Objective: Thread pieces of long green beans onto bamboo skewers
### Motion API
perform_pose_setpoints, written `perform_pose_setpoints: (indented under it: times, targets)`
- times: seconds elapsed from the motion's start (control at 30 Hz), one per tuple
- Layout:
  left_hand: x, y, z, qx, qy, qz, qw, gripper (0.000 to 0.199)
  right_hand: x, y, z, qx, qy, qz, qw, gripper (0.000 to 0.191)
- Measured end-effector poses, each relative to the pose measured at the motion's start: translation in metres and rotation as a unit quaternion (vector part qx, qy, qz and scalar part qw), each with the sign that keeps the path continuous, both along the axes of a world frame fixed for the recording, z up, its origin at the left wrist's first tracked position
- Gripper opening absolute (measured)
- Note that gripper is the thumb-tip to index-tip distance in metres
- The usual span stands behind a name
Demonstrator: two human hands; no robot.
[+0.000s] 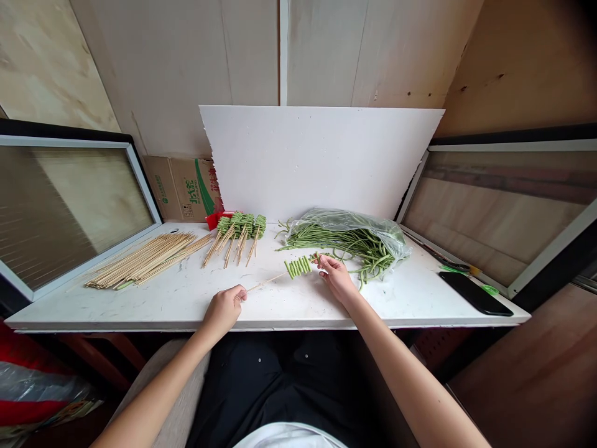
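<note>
My left hand (227, 305) is closed around the blunt end of a thin bamboo skewer (265, 283), which slants up to the right above the white table. Near its far end several short cut pieces of green bean (297, 267) sit side by side, threaded crosswise. My right hand (332, 271) is at the skewer's tip, its thumb and fingers pinched on a bit of green bean. Just behind it, long green beans (340, 239) spill from a clear plastic bag (373, 224). Whether the pinched piece touches the tip is too small to tell.
Bare bamboo skewers (144, 258) lie piled at the left. Several filled bean skewers (242, 225) are stacked beside a red object (213, 219). A black phone (473, 294) lies at the right. A white board (317, 162) and a cardboard box (181, 186) stand at the back.
</note>
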State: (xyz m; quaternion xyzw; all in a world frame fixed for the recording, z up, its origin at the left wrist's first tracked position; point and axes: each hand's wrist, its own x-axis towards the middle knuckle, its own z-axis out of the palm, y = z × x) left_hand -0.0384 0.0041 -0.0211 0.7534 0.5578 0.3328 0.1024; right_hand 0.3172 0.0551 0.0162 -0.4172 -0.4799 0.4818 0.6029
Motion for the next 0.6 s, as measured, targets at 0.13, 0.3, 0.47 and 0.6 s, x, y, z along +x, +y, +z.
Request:
perform_pose_setpoints:
  times: [0.13, 0.3, 0.47, 0.6]
  targets:
    - [0.000, 0.000, 0.001, 0.002, 0.006, 0.003, 1.000, 0.026, 0.001, 0.002, -0.003, 0.005, 0.003, 0.000, 1.000, 0.047]
    - [0.002, -0.002, 0.003, 0.005, 0.011, 0.010, 1.000, 0.025, 0.005, 0.010, -0.012, 0.024, -0.012, -0.024, 0.999, 0.045]
    - [0.003, -0.004, 0.005, 0.003, 0.027, 0.020, 0.999, 0.025, 0.007, 0.014, -0.017, 0.049, -0.035, -0.048, 0.997, 0.046]
    - [0.004, -0.005, 0.006, -0.004, 0.032, 0.027, 0.999, 0.025, 0.008, 0.014, -0.018, 0.055, -0.067, -0.056, 0.995, 0.049]
